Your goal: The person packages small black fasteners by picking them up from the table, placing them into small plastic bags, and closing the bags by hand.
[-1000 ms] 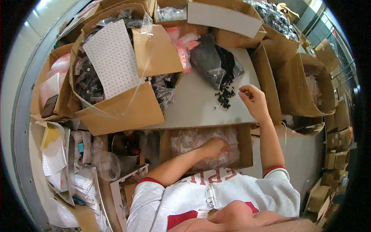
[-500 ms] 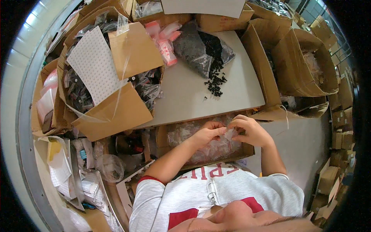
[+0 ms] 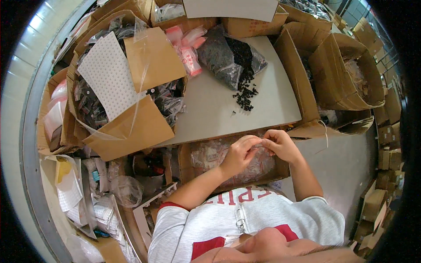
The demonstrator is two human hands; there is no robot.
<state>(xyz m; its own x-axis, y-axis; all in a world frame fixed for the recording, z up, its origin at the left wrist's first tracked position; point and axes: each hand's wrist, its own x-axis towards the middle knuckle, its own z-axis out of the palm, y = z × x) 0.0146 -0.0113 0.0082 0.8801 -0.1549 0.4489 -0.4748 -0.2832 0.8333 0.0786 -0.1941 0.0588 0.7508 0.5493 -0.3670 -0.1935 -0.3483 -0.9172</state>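
Hands meet above an open cardboard box (image 3: 197, 164) of small clear bags, just below the near edge of the desk (image 3: 210, 109). Head view only.

Left hand (image 3: 237, 155) and right hand (image 3: 280, 144) are together, fingertips touching. Both sets of fingers are narrowed to a pinch on something small and pale between them, probably a clear bag (image 3: 259, 144) like those in the box; it is too small to make out what, if anything, is inside.

Step in hand, as a judgement: working the mouth of the little bag, opening or sealing it. Next move calls for a steady two-handed pinch and for keeping the bag over the box so nothing falls loose.

Around:
- Pile of small black parts (image 3: 245, 94) spilled on the desk, beside a dark plastic sack (image 3: 223, 57) lying open.
- Pink-topped bags (image 3: 188, 48) left of the sack.
- Large carton (image 3: 131, 127) at desk left, flaps open, with a white perforated sheet (image 3: 107, 74) leaning in it and clear packets underneath.
- Open cartons (image 3: 346, 74) crowd the right side; more boxes stack along the far right floor.
- Papers and a crumpled plastic bag (image 3: 127, 190) lie low at left.

In the way: the big carton's flap overhangs the desk's left part, and the black parts lie well apart from the hands, up the desk.
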